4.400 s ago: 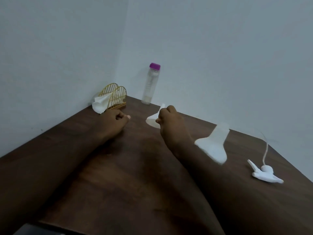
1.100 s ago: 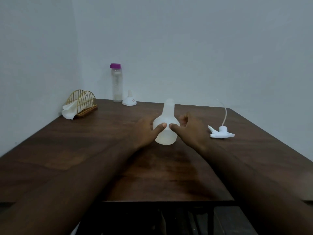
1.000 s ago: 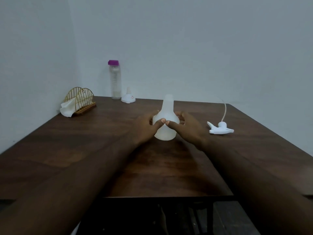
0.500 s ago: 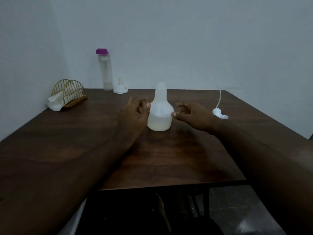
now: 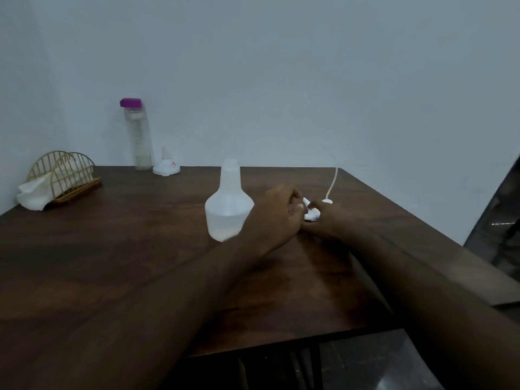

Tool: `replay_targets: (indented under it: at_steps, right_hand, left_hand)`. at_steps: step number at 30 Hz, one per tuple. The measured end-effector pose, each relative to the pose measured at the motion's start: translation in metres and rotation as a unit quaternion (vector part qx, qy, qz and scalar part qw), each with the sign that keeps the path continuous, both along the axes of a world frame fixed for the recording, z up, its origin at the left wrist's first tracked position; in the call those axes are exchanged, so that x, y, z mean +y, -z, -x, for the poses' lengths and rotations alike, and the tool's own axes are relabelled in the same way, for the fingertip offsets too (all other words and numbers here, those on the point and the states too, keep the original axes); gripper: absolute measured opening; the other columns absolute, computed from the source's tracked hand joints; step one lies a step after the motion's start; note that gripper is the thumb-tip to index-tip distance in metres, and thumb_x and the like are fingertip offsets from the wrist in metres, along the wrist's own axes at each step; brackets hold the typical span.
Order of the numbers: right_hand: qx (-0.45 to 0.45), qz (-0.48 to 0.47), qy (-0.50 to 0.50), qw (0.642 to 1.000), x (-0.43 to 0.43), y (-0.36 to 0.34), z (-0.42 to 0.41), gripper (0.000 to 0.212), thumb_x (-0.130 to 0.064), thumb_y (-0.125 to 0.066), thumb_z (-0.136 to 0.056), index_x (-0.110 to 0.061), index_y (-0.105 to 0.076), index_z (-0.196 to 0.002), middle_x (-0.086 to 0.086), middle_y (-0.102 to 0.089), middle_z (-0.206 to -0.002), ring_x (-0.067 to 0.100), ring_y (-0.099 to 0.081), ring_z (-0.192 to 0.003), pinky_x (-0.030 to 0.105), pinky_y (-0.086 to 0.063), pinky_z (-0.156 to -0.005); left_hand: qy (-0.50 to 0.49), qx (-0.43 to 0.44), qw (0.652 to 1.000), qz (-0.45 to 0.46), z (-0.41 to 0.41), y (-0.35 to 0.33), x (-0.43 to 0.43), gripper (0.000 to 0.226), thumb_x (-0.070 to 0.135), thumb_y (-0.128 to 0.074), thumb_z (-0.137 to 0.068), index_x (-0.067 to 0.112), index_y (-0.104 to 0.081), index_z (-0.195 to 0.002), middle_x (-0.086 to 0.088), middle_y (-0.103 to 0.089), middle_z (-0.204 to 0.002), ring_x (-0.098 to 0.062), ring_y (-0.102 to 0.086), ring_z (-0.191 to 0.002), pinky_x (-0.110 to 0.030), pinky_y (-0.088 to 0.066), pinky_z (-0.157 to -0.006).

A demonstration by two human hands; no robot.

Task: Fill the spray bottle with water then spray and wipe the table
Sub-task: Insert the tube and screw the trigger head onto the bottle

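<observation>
Brown table (image 5: 112, 263), left hand (image 5: 278, 215) and right hand (image 5: 332, 223) grips around spray head (image 5: 311, 215); funnel (image 5: 166, 164) label illegible.

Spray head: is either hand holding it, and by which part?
Yes. The spray head is gripped at its body between the left hand and right hand; its tube stands free.

The spray bottle (image 5: 229, 204) stands upright, its neck reachable from above. At its three o'clock the left hand (image 5: 277, 218) and right hand (image 5: 330, 225) crowd round the spray head (image 5: 311, 215), whose tube (image 5: 333, 178) arcs up toward one o'clock. At ten o'clock the water bottle (image 5: 137, 136) and funnel (image 5: 166, 166) stand against the wall (image 5: 281, 80); the napkin holder (image 5: 63, 178) sits at nine o'clock. From six to eight o'clock the bench (image 5: 112, 263) lies open
</observation>
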State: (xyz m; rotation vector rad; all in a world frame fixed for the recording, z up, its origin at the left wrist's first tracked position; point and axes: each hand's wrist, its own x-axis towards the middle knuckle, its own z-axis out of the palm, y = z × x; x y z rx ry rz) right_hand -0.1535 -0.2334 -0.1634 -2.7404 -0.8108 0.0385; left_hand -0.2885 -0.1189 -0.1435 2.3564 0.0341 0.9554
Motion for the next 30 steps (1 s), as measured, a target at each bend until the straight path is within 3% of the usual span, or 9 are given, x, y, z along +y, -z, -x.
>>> replay_targets:
  at_steps: [5, 8, 13, 16, 20, 21, 24, 27, 30]
  right_hand:
    - [-0.015, -0.068, 0.03, 0.997, 0.002, -0.004, 0.01, 0.052, -0.047, -0.073, -0.08, -0.014, -0.058, -0.117, 0.008, -0.059, -0.123, 0.027, -0.052, -0.12, 0.035, -0.043, -0.094]
    - [-0.013, -0.088, 0.04, 0.995, 0.002, -0.004, 0.009, 0.048, -0.048, -0.074, -0.077, -0.014, -0.051, -0.102, 0.008, -0.061, -0.111, 0.026, -0.058, -0.109, 0.037, -0.049, -0.089]
    - [0.035, -0.079, 0.055, 0.995, 0.0, -0.011, 0.012, 0.067, -0.053, -0.073, -0.078, -0.011, -0.045, -0.122, 0.007, -0.06, -0.116, 0.027, -0.059, -0.108, 0.038, -0.048, -0.095]
    - [0.035, -0.097, 0.057, 0.993, -0.001, -0.01, 0.015, 0.052, -0.047, -0.074, -0.077, -0.013, -0.049, -0.108, 0.006, -0.062, -0.104, 0.025, -0.061, -0.097, 0.035, -0.05, -0.085]
    - [0.025, -0.207, 0.028, 0.978, -0.002, -0.028, 0.027, 0.039, -0.046, -0.073, -0.076, -0.017, -0.054, -0.092, -0.001, -0.063, -0.097, 0.016, -0.06, -0.083, 0.031, -0.046, -0.069]
    - [0.02, -0.225, 0.013, 0.974, -0.004, -0.039, 0.031, 0.037, -0.049, -0.071, -0.078, -0.017, -0.056, -0.089, -0.003, -0.063, -0.092, 0.014, -0.058, -0.079, 0.03, -0.042, -0.065]
    - [0.018, -0.26, -0.051, 0.964, -0.006, -0.083, 0.049, 0.047, -0.059, -0.054, -0.084, -0.014, -0.062, -0.076, -0.003, -0.067, -0.073, 0.019, -0.06, -0.072, 0.034, -0.046, -0.067]
    - [0.077, -0.348, -0.101, 0.929, -0.004, -0.129, 0.077, 0.047, -0.046, -0.041, -0.095, -0.009, -0.066, -0.082, 0.013, -0.07, -0.073, 0.027, -0.059, -0.069, 0.037, -0.042, -0.072]
    - [0.147, -0.407, -0.131, 0.892, -0.001, -0.159, 0.096, 0.057, -0.054, -0.033, -0.097, -0.008, -0.062, -0.078, 0.02, -0.062, -0.069, 0.027, -0.054, -0.063, 0.038, -0.041, -0.068]
  left_hand:
    - [-0.005, 0.04, 0.999, 0.003, 0.003, 0.008, 0.008, 0.019, 0.019, -0.06, -0.089, 0.016, -0.065, -0.107, 0.003, -0.064, -0.099, -0.008, -0.058, -0.087, -0.024, -0.051, -0.079]
    - [-0.007, 0.051, 0.999, 0.0, 0.012, 0.013, 0.015, 0.019, 0.021, -0.061, -0.09, 0.017, -0.065, -0.108, 0.004, -0.065, -0.097, -0.006, -0.059, -0.086, -0.022, -0.052, -0.078]
    - [-0.011, 0.053, 0.999, -0.002, 0.029, 0.005, 0.02, 0.017, 0.02, -0.06, -0.091, 0.015, -0.066, -0.106, 0.002, -0.068, -0.095, -0.008, -0.061, -0.086, -0.02, -0.051, -0.078]
    - [-0.013, 0.042, 0.999, -0.007, 0.039, -0.001, 0.022, 0.015, 0.019, -0.06, -0.091, 0.015, -0.067, -0.104, 0.005, -0.067, -0.092, -0.005, -0.059, -0.082, -0.007, -0.043, -0.072]
    - [-0.068, 0.002, 0.996, -0.056, 0.051, -0.008, 0.032, 0.013, 0.026, -0.062, -0.088, 0.023, -0.069, -0.099, 0.01, -0.069, -0.088, 0.001, -0.057, -0.077, 0.001, -0.037, -0.07]
    - [-0.074, -0.005, 0.995, -0.059, 0.053, -0.01, 0.036, 0.015, 0.028, -0.06, -0.087, 0.025, -0.068, -0.099, 0.011, -0.069, -0.091, 0.0, -0.059, -0.081, -0.001, -0.039, -0.071]
    - [-0.048, -0.019, 0.996, -0.071, 0.054, -0.022, 0.048, 0.028, 0.025, -0.059, -0.082, 0.02, -0.064, -0.109, 0.005, -0.06, -0.11, -0.013, -0.061, -0.099, -0.034, -0.055, -0.08]
    - [-0.055, -0.01, 0.993, -0.107, 0.055, -0.047, 0.056, 0.046, 0.017, -0.064, -0.087, 0.011, -0.052, -0.131, -0.004, -0.049, -0.131, -0.019, -0.05, -0.12, -0.026, -0.04, -0.1]
    - [-0.078, 0.02, 0.991, -0.11, 0.051, -0.063, 0.066, 0.059, 0.024, -0.065, -0.09, 0.012, -0.041, -0.143, -0.004, -0.043, -0.144, -0.018, -0.041, -0.132, -0.025, -0.03, -0.107]
